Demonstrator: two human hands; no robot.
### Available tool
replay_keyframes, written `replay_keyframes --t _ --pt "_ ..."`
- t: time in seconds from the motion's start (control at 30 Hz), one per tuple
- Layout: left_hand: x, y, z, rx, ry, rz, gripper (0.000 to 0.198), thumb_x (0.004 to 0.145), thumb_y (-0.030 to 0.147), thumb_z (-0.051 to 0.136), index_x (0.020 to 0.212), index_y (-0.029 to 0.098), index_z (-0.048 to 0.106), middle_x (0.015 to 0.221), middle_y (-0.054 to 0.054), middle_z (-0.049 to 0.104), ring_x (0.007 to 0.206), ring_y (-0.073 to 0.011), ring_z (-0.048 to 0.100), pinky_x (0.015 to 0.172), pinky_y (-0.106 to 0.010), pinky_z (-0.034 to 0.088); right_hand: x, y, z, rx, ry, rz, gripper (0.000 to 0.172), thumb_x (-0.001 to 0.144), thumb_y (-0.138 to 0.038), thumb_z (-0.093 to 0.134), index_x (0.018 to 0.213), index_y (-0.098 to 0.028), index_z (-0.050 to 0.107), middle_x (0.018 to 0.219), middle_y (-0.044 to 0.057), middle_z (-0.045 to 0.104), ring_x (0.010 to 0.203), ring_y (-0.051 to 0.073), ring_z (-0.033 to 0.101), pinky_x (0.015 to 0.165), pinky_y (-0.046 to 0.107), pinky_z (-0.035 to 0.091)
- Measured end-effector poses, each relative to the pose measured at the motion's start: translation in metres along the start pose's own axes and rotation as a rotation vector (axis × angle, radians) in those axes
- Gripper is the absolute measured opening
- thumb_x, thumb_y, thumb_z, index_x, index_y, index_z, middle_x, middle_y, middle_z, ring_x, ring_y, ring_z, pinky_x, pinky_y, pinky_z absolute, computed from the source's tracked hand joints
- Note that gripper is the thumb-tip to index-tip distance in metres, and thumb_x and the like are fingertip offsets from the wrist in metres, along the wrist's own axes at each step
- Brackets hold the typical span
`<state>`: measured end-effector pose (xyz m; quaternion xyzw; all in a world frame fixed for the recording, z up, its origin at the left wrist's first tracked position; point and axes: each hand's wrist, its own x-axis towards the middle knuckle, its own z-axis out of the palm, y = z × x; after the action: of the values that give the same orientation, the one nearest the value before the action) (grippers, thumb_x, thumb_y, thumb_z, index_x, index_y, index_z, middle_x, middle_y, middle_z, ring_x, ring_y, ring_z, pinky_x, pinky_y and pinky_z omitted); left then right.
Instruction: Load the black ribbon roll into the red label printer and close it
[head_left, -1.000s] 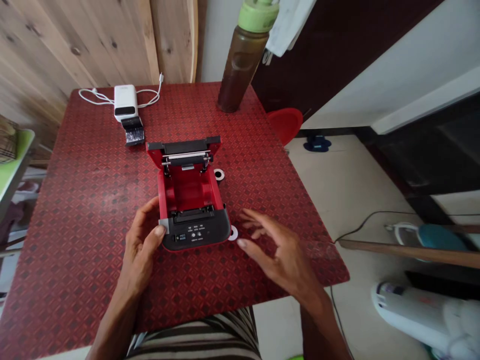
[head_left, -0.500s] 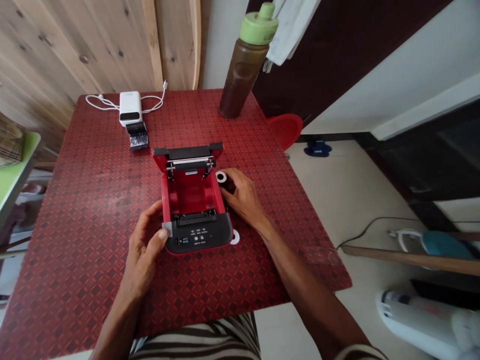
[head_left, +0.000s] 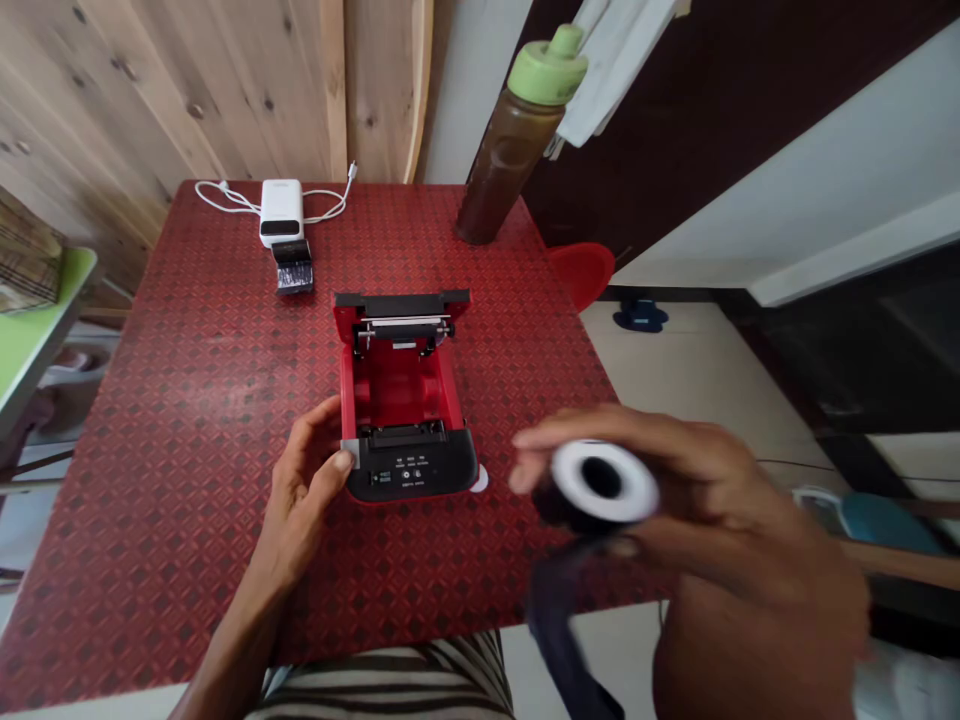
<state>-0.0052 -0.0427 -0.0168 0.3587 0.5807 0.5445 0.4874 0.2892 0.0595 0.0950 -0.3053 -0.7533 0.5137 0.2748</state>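
A small red and black label printer (head_left: 405, 465) stands on the table with its lid (head_left: 403, 303) raised and its red roll bay (head_left: 397, 385) bare. At its left front corner, my left hand (head_left: 304, 490) grips the case, thumb on top and fingers along the side. My right hand (head_left: 720, 500) is raised close to the camera, right of the printer, with its fingers wrapped round a paper roll (head_left: 570, 475). The roll has a white ring end and a dark outside, and a dark strip hangs from it. A white round piece (head_left: 480, 480) shows partly beside the printer's right front corner.
On the red patterned table (head_left: 202, 480), a white power bank (head_left: 282, 205) with a cable lies at the back left, a dark folded strip (head_left: 294, 270) before it. A tall bottle with a green lid (head_left: 514, 140) stands at the back right. A red stool (head_left: 581, 275) is beyond.
My right hand has lifted the paper roll from beside the printer, up and to the right, nearer the camera. My left hand keeps its hold on the printer. The view has shifted slightly.
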Motion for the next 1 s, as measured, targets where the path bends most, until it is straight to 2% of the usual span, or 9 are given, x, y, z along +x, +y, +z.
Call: replay_keyframes --t 0.07,0.13,0.2,0.27,0.37,0.6,0.7,0.83,1.0 --pt "0.0 0.001 0.0 0.011 0.003 0.005 0.062 0.103 0.058 0.079 0.157 0.028 0.069 0.154 -0.011 0.077 0.137 -0.0366 0.075 0.11 -0.052 0.064 0.016 -0.002 0.012 -0.207 -0.018 0.022 0.036 0.101 -0.031 0.089 0.136 -0.034 0.079 0.115 0.001 0.089 0.097 0.024 0.085 0.08 0.034 0.066" --pt "0.0 0.003 0.001 0.023 0.003 0.004 0.062 0.103 0.059 0.079 0.156 0.027 0.069 0.153 -0.012 0.078 0.139 -0.0382 0.074 0.108 -0.052 0.065 0.038 0.002 0.031 -0.473 0.035 0.016 0.03 0.1 -0.013 0.084 0.127 -0.026 0.079 0.115 0.004 0.088 0.1 0.025 0.083 0.087 0.037 0.066" --pt "-0.001 0.005 0.002 0.019 -0.003 -0.002 0.062 0.104 0.059 0.078 0.156 0.026 0.069 0.151 -0.012 0.078 0.14 -0.0389 0.074 0.108 -0.053 0.065 0.058 0.007 0.052 -0.715 0.048 -0.003 0.022 0.1 -0.009 0.082 0.118 -0.021 0.079 0.108 0.007 0.087 0.103 0.027 0.081 0.092 0.04 0.065" --pt "-0.001 0.007 0.002 -0.002 -0.016 0.0 0.062 0.104 0.058 0.078 0.155 0.025 0.068 0.151 -0.013 0.079 0.142 -0.0387 0.074 0.111 -0.054 0.064 0.072 0.01 0.069 -0.907 0.037 0.001 0.016 0.101 -0.006 0.079 0.111 -0.019 0.079 0.101 0.008 0.085 0.103 0.029 0.079 0.089 0.04 0.063" --pt "0.0 0.007 0.002 -0.024 -0.036 0.011 0.062 0.104 0.057 0.078 0.156 0.026 0.066 0.154 -0.013 0.077 0.143 -0.0378 0.074 0.113 -0.055 0.064 0.081 0.012 0.085 -1.077 0.012 0.017 0.019 0.101 -0.001 0.074 0.107 -0.019 0.078 0.1 0.01 0.085 0.104 0.03 0.077 0.083 0.04 0.06" --pt "0.0 0.006 0.003 -0.027 -0.039 0.011 0.057 0.106 0.057 0.076 0.154 0.028 0.066 0.156 -0.013 0.075 0.138 -0.0351 0.075 0.116 -0.055 0.062 0.087 0.021 0.091 -1.133 0.014 -0.078 0.024 0.1 -0.001 0.071 0.107 -0.024 0.073 0.098 0.009 0.085 0.095 0.029 0.073 0.081 0.041 0.054" --pt "-0.001 0.005 0.003 -0.011 -0.033 0.0 0.057 0.105 0.058 0.076 0.153 0.03 0.068 0.154 -0.013 0.075 0.134 -0.0355 0.076 0.114 -0.055 0.063 0.091 0.029 0.091 -1.124 0.003 -0.054 0.028 0.097 0.002 0.07 0.109 -0.023 0.075 0.097 0.009 0.085 0.094 0.03 0.075 0.083 0.042 0.053" --pt "-0.002 0.006 0.002 0.002 -0.027 0.001 0.055 0.106 0.056 0.075 0.154 0.031 0.067 0.149 -0.011 0.076 0.127 -0.0332 0.077 0.111 -0.053 0.063 0.103 0.037 0.089 -1.071 -0.052 -0.019 0.022 0.097 -0.001 0.07 0.104 -0.021 0.078 0.099 0.012 0.087 0.098 0.032 0.078 0.093 0.046 0.053" --pt "-0.001 0.008 0.002 -0.001 -0.041 -0.007 0.056 0.106 0.056 0.075 0.155 0.03 0.066 0.151 -0.012 0.074 0.132 -0.034 0.075 0.113 -0.054 0.062 0.119 0.043 0.087 -1.069 -0.133 0.04 0.015 0.099 -0.008 0.073 0.097 -0.02 0.081 0.106 0.014 0.088 0.109 0.037 0.078 0.099 0.05 0.054"
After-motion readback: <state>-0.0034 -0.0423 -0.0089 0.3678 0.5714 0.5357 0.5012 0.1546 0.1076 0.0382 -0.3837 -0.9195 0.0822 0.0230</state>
